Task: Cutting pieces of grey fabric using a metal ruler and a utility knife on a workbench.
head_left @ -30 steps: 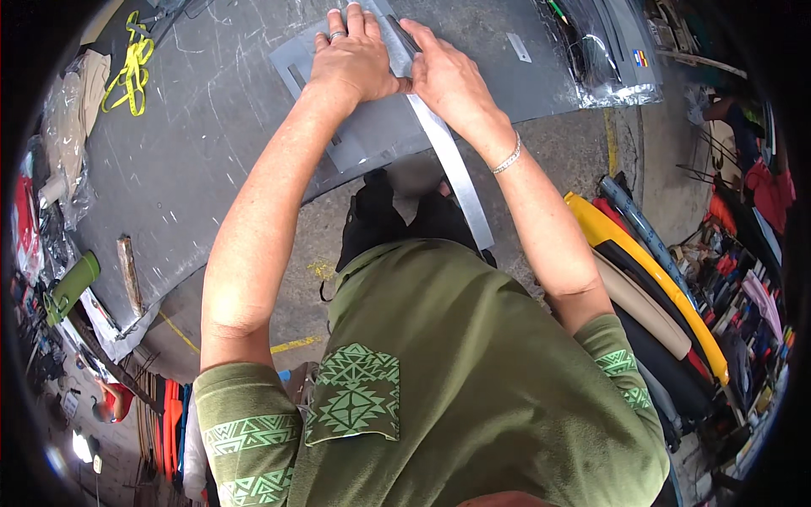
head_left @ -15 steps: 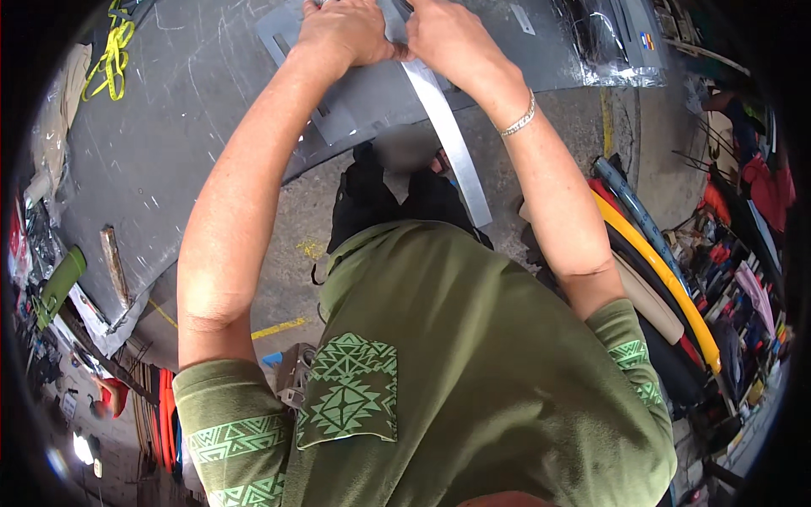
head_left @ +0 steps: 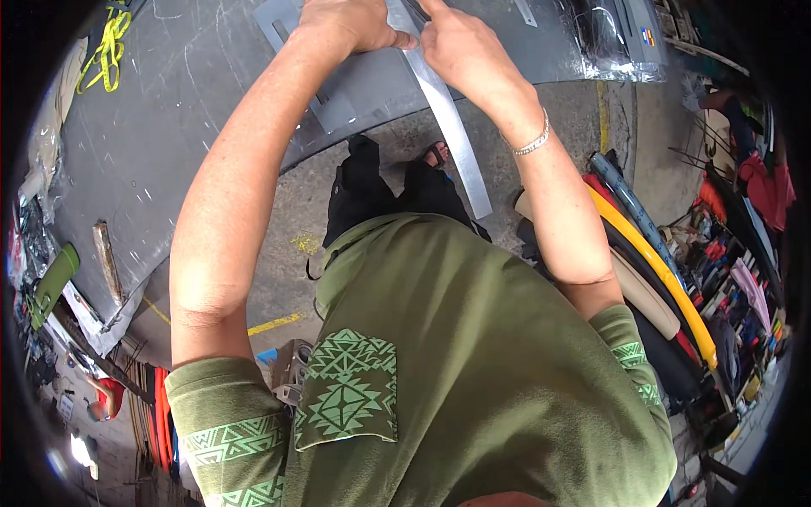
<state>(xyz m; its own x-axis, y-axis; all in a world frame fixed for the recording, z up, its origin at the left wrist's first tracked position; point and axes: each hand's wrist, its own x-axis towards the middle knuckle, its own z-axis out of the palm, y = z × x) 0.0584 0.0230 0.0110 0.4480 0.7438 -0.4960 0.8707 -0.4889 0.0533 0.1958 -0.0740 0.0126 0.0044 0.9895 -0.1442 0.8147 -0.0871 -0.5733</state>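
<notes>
My left hand (head_left: 359, 24) lies on the dark worktop at the top edge of the view. Its thumb stretches onto a long flat metal straightedge (head_left: 448, 110); its other fingers are partly cut off. The straightedge slants toward me, and its near end juts past the table edge. Just right of it is my right hand (head_left: 463, 49), curled with the index finger forward. A thin dark thing shows by those fingertips, too cut off to name. Beneath my left wrist is a grey flat sheet with slots (head_left: 334, 111).
The dark grey table (head_left: 194, 93) has a curved near edge. A yellow strap (head_left: 110, 51) and a worn stick (head_left: 108, 262) lie on its left side. Clear plastic film (head_left: 601, 42) covers the far right. Rolls of material (head_left: 650, 245) stand right of me; a person in red (head_left: 108, 397) is far left.
My right hand has shifted slightly right and toward me, away from my left hand. The left thumb now shows stretched over the straightedge. A grey blur below the table edge is gone, revealing a sandalled foot.
</notes>
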